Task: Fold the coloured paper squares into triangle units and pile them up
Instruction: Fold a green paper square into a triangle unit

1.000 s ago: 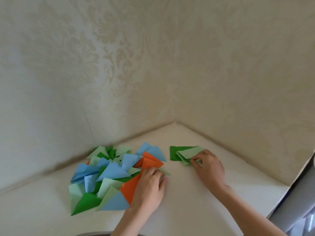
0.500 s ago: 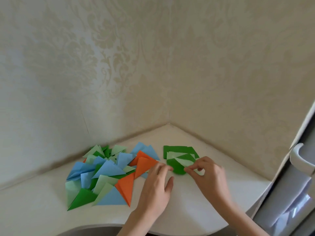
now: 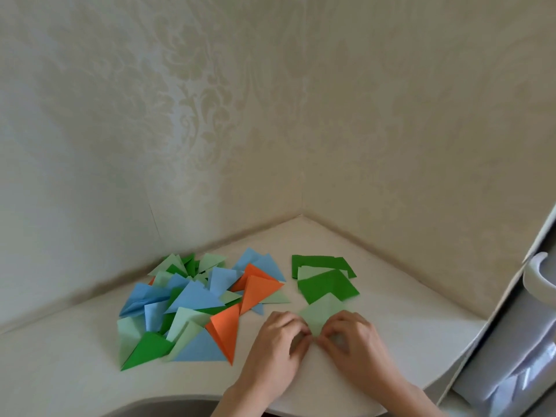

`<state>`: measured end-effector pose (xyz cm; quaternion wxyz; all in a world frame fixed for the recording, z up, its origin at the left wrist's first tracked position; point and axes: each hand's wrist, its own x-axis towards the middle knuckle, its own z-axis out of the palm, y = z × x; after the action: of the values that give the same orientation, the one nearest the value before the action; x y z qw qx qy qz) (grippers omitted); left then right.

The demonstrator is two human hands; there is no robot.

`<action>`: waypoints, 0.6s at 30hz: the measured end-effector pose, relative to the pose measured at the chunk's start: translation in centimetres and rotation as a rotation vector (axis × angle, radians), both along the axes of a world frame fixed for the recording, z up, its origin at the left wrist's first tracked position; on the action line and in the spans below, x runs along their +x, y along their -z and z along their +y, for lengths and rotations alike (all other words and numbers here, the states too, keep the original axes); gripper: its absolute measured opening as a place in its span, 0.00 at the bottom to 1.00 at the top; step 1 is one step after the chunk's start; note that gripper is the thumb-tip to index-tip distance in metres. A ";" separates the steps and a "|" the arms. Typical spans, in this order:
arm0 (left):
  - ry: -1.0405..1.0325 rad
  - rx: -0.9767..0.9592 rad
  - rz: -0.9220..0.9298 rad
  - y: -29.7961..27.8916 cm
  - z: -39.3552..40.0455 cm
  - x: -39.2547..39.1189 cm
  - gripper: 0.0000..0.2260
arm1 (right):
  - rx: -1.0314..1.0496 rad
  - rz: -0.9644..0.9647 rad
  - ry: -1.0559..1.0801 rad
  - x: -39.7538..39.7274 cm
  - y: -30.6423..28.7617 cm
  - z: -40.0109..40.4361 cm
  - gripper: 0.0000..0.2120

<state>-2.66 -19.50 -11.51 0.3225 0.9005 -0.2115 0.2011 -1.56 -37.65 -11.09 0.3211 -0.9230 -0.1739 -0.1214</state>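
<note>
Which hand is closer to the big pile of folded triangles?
The left hand. It sits just right of the pile of folded triangles, near its orange pieces. The right hand is farther right, across the light green paper both hands pinch.

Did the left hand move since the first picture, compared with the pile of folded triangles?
Yes. The left hand left the pile of folded triangles and went right to the light green square.

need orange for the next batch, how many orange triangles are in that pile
3: one at the pile's near edge, two overlapping at its right side. More may be buried.
</note>
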 end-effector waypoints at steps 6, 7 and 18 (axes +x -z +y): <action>-0.064 -0.048 0.017 0.3 -0.6 1.0 0.05 | 0.026 0.025 0.012 0.6 0.1 0.2 0.12; -0.072 -0.053 0.021 0.3 -0.7 1.0 0.05 | 0.041 0.033 0.022 0.6 0.2 0.2 0.09; -0.070 -0.134 0.203 0.1 -0.5 1.3 0.02 | 0.109 0.272 0.043 1.2 -1.1 0.3 0.16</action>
<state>-1.33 -20.02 -11.65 0.3946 0.8994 -0.1322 0.1337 -0.38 -37.35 -10.01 0.3886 -0.9156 -0.1023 -0.0112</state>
